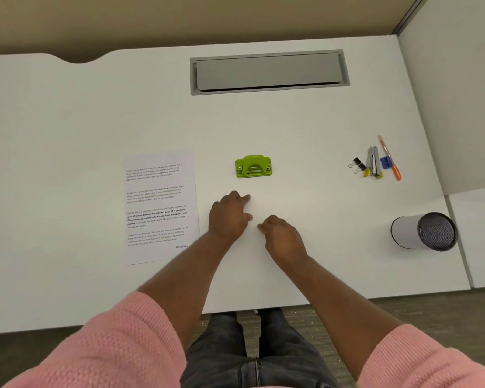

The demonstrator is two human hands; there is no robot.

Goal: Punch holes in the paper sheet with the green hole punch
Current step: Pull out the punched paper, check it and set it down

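Seen from above: white tabletop (pixel 291 130). Green hole punch (pixel 253 166) upright at centre, just beyond left hand (pixel 228 217) and right hand (pixel 284 237); fingers loosely curled, holding nothing, likely poised to reach. Printed paper sheet (pixel 160 206) flat, left of both, not yet punched.

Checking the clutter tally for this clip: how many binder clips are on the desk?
2, as far as I can tell. Both black binder clips lie together at the right of the desk, just left of the stapler: one nearer the far edge, the other touching it. They are small; another could hide.
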